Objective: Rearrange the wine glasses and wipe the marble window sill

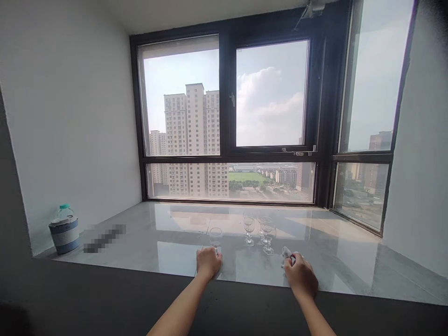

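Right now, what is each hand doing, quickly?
Left hand: closed around the base of a wine glass on the sill.
Right hand: closed on a small white cloth.

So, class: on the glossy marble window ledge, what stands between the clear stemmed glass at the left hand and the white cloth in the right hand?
Head view: three clear stemmed wine glasses stand between, set slightly further back.

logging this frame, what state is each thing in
left hand: closed round the base of a glass
right hand: closed on a cloth
glass: upright, looks empty
three other glasses: upright, apart from both hands
bottle: upright, capped
window: looks shut
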The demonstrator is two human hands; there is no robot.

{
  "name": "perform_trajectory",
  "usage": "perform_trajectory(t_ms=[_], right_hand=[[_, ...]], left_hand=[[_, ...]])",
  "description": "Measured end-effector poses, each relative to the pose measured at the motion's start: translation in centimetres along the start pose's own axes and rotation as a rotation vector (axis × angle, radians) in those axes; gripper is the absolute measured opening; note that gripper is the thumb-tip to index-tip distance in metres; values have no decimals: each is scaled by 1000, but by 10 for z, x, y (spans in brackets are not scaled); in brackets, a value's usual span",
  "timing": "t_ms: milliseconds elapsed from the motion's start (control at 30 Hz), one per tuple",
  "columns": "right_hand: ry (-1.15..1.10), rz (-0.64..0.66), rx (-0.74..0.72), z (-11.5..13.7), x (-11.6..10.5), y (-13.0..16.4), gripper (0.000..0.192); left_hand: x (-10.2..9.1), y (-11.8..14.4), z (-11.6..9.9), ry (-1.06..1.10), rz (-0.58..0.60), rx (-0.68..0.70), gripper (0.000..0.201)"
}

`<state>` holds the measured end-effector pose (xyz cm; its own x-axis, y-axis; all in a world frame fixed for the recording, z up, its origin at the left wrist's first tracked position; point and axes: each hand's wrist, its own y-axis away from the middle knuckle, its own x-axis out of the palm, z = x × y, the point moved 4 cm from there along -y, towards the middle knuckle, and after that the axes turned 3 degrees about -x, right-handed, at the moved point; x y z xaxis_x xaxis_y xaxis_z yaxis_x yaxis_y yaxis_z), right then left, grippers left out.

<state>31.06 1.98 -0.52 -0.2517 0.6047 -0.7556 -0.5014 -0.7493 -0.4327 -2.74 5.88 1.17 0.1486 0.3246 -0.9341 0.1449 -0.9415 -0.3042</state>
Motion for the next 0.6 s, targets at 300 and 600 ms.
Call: perform_trajectory(t_ms=[300,600], right_hand=[[12,8,10,3,-4,0,29],[18,3,-7,1,-3,1,29]], left_hand=[[2,-1,1,6,-13,0,41],[-1,0,0,0,15,11,43]])
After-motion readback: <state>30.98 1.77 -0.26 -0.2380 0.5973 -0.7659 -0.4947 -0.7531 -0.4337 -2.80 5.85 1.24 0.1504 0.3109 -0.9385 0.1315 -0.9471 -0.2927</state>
